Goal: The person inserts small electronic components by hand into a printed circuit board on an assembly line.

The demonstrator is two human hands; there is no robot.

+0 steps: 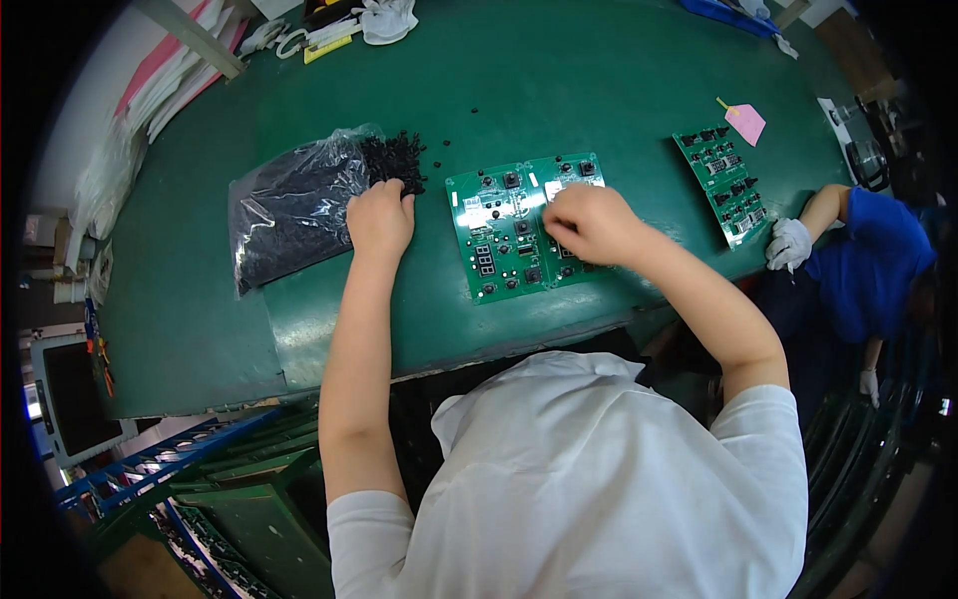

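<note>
A green circuit board panel (506, 262) lies in front of me, fitted with black square parts, small digit displays and round black pieces. Over its right half is my right hand (596, 226), fingers pinched together close to the board; whatever they hold is too small or hidden. To the left, a clear plastic bag (294, 205) full of small black parts spills a loose pile (396, 160) from its opening. My left hand (382, 222) is at the near edge of that pile, fingers curled against the black pieces. What sits between those fingertips is hidden.
A second green board panel (720, 180) lies at the right, beside a pink tag (745, 123). Past it, a co-worker in blue (866, 265) rests a gloved hand (789, 245) by the table edge. Several stray black pieces (446, 143) dot the green tabletop (559, 90). White gloves (387, 20) lie far left.
</note>
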